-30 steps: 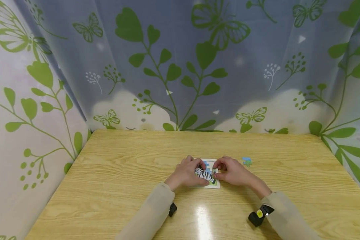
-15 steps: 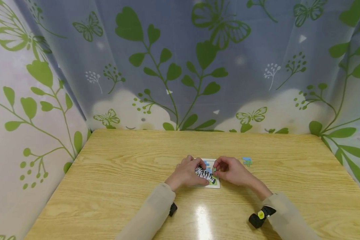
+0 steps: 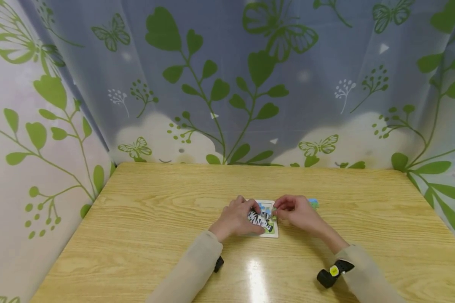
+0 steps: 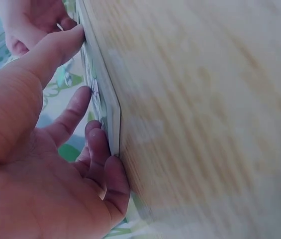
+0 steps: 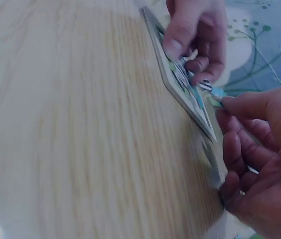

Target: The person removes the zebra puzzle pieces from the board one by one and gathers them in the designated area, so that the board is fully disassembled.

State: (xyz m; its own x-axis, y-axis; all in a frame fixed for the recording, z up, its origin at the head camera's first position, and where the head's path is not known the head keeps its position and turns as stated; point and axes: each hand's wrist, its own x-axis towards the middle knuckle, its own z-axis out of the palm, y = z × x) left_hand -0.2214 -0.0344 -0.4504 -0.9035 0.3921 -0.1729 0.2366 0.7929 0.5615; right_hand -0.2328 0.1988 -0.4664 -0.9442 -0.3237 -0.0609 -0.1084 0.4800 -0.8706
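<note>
A zebra jigsaw puzzle board (image 3: pixel 276 234) with a white frame lies flat on the table, and the zebra (image 3: pixel 257 219) shows beneath the left fingers. My left hand (image 3: pixel 236 216) spans the board's left part, thumb toward the near side and fingers toward the far side, holding it; that hand hides the board's left side. Just above the board's right edge, my right hand (image 3: pixel 298 214) pinches a small puzzle piece (image 5: pixel 214 90) between thumb and fingertips. Black-and-white stripes, blue and some green show on this piece in the right wrist view, where it looks tilted and off the board.
A loose blue and green puzzle piece (image 3: pixel 313 203) lies on the wooden table (image 3: pixel 167 193) behind the right hand, partly covered by it. A patterned curtain (image 3: pixel 227 84) hangs along the table's back edge. Black wrist cameras are strapped to both sleeves.
My right hand has shifted slightly right, pulling back from the board's inside to its right edge with the puzzle piece. It now partly covers the loose piece. The left hand stays put.
</note>
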